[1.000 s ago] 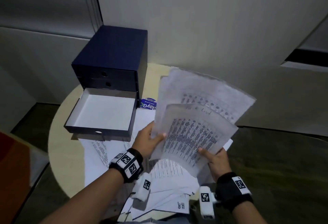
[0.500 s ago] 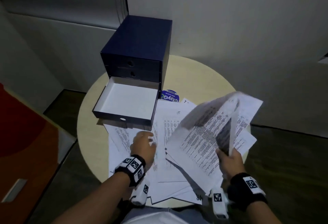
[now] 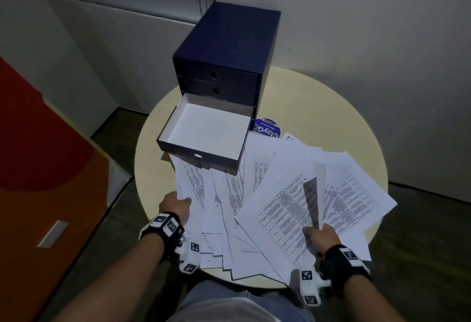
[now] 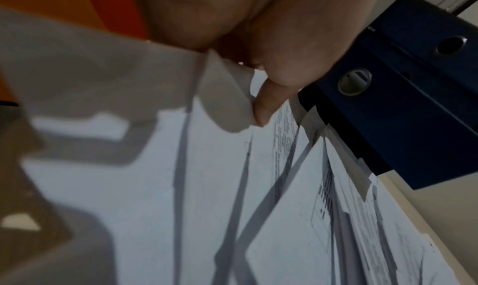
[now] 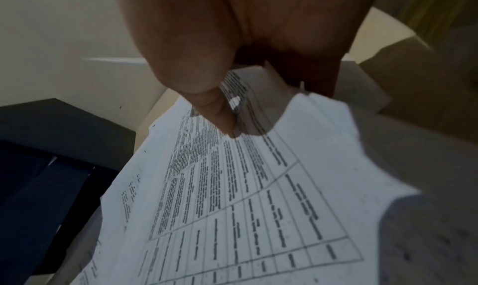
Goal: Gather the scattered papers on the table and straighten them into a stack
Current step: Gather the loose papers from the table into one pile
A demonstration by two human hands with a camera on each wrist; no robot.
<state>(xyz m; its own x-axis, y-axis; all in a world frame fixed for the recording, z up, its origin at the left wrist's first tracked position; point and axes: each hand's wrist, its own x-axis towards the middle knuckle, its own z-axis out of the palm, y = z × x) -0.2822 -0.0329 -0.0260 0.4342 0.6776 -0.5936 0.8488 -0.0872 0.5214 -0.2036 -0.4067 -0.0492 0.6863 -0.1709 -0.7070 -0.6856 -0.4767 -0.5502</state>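
Several printed white papers point(image 3: 260, 194) lie fanned over the front half of a round cream table point(image 3: 318, 97). My left hand point(image 3: 175, 207) sits at the fan's left edge and pinches the corner of a sheet point(image 4: 227, 105) between thumb and fingers. At the front right, my right hand point(image 3: 318, 236) pinches a few sheets point(image 3: 312, 194) by their near edge; one stands curled up on edge. In the right wrist view my thumb lies on a printed table sheet point(image 5: 245, 197).
A dark blue three-drawer box point(image 3: 229, 48) stands at the table's back left, its bottom drawer point(image 3: 204, 133) pulled out over the papers and showing a white inside. A blue round sticker point(image 3: 267, 128) lies beside it. A red-orange surface point(image 3: 38, 156) is at left.
The sheets held up in both hands came down onto the fan on the table. My left hand let go of them, moved left and took a sheet's corner. The right hand kept its hold.
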